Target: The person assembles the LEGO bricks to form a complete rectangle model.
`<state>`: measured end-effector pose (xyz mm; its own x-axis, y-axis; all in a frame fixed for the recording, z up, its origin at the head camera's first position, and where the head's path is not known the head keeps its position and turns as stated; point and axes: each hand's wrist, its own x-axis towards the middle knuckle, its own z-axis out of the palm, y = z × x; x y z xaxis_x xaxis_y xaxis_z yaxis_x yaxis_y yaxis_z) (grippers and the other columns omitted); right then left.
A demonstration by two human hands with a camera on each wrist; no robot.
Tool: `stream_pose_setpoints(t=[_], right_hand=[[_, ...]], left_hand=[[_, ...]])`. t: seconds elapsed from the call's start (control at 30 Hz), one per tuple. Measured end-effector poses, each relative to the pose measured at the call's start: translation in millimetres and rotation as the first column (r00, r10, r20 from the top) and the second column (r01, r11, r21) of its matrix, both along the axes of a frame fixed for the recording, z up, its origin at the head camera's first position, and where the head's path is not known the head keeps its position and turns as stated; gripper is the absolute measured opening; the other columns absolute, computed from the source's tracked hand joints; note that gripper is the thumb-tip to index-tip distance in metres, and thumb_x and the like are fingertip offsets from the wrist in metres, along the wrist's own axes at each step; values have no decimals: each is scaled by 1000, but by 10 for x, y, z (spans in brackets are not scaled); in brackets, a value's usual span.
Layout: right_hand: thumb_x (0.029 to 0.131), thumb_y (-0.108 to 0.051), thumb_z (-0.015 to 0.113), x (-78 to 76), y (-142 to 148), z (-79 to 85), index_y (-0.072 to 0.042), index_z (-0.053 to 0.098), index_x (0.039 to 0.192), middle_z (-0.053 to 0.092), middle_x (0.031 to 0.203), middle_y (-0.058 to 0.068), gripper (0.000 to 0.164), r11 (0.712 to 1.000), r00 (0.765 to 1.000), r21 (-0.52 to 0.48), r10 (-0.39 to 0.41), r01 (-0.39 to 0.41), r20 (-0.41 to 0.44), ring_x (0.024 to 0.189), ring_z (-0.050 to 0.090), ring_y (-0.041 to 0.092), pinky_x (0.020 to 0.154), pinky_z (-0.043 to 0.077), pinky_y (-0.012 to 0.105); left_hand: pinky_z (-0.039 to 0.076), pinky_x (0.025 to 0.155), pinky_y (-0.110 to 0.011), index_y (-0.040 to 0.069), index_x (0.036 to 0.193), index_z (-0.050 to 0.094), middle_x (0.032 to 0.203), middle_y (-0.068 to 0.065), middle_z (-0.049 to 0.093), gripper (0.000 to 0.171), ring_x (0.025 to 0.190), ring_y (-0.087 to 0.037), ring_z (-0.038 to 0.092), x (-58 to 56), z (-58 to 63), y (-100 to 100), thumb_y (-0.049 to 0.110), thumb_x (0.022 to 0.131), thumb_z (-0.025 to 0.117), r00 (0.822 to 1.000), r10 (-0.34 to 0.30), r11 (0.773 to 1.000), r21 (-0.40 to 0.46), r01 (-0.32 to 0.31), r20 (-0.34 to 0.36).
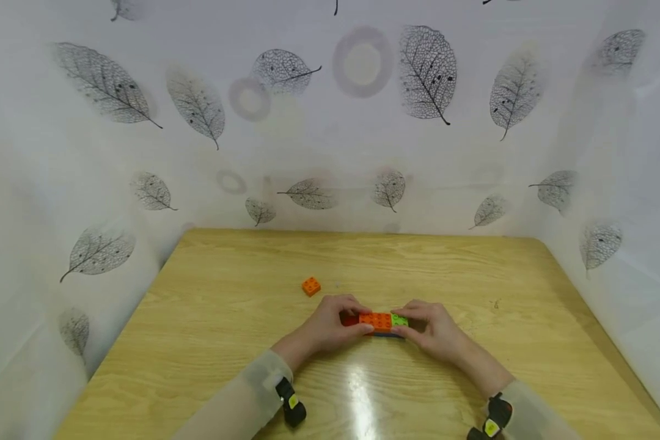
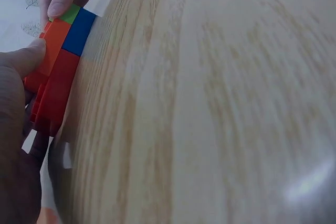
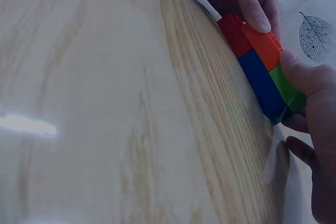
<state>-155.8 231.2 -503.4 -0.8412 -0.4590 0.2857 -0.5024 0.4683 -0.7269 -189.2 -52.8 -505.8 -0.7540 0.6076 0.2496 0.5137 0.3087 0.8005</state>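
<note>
A low stack of toy building bricks is held between both hands at the middle of the table. Its bottom layer shows a red brick (image 2: 59, 90) beside a blue brick (image 3: 261, 83). On top sit an orange brick (image 1: 376, 321) and, to its right, a lime green brick (image 1: 399, 319). My left hand (image 1: 331, 321) pinches the orange brick from the left, thumb on its near side. From the right, my right hand (image 1: 436, 328) pinches the green end, its thumb near the seam with the orange brick. The far-side fingers are partly hidden.
A small loose orange brick (image 1: 311, 286) lies on the wooden table (image 1: 242, 263), beyond the left hand. White sheeting with a leaf print (image 1: 313, 146) hangs behind the table and at both sides. A camera is strapped to each wrist.
</note>
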Motion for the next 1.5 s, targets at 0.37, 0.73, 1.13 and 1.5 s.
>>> stream_pose_setpoints(t=[0.37, 0.73, 1.13, 1.5], right_hand=[[97, -38, 79, 2, 5, 92, -10, 78, 127, 74, 112, -11, 41, 997, 998, 79, -7, 2, 67, 103, 69, 12, 94, 57, 38], [98, -37, 77, 18, -8, 81, -7, 75, 130, 72, 110, -12, 44, 994, 1000, 107, -2, 0, 17, 85, 61, 8, 78, 55, 30], [98, -32, 78, 33, -11, 90, -5, 75, 129, 73, 109, -9, 41, 996, 1000, 89, 15, -15, -2, 78, 59, 7, 69, 54, 27], [98, -31, 79, 34, -6, 56, -4, 75, 129, 73, 110, -8, 41, 996, 1000, 86, 8, -8, -9, 78, 59, 7, 69, 54, 27]], left_hand=[[54, 84, -23, 14, 122, 80, 106, 10, 73, 31, 94, -2, 65, -1, 80, -9, 32, 96, 82, 1000, -17, 995, -99, 15, -18], [52, 102, -36, 10, 133, 73, 127, -1, 71, 47, 117, -13, 64, -47, 221, -173, 42, 98, 78, 999, 36, 986, -163, -29, 37], [49, 108, -43, 8, 138, 69, 134, -4, 69, 56, 124, -25, 63, -245, 243, -479, 43, 96, 81, 967, 204, 943, -235, -236, -154], [44, 113, -46, 9, 141, 68, 139, -7, 66, 59, 132, -29, 59, -338, 145, -696, 40, 93, 84, 920, 375, 901, -189, -391, -117]])
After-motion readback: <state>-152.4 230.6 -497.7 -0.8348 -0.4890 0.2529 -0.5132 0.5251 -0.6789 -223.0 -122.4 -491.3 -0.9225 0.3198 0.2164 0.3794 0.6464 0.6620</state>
